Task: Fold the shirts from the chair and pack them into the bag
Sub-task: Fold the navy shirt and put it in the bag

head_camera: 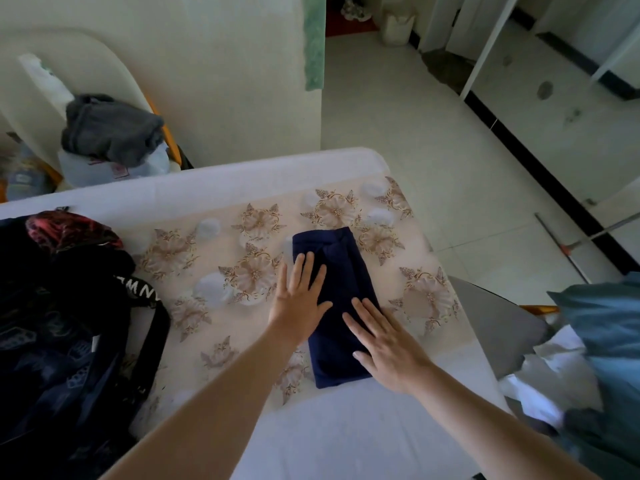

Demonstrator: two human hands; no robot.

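Here a white padded surface [242,188] fills the lower part of the view, with a pale floral cover [180,258] spread over its middle. On that cover lies the navy shirt [339,271], folded into a long narrow rectangle that runs away from the person, its near end reaching the bare white part. The left hand [299,299] lies flat with its fingers straight and spread, pressing the shirt's left edge and partly resting on the cover. The right hand [388,348] is likewise flat and wide, pressing the shirt's near half. The black bag [69,341] sits at the left side of the surface, well apart from the shirt. To the right, a grey chair [495,323] carries blue clothes [606,327] and a white garment [554,375]. Beyond the surface stands a cream wall [225,81], with a grey garment [110,129] heaped at the far left. Pale floor tiles [433,133] stretch away on the right, where a long-handled tool [568,251] lies.
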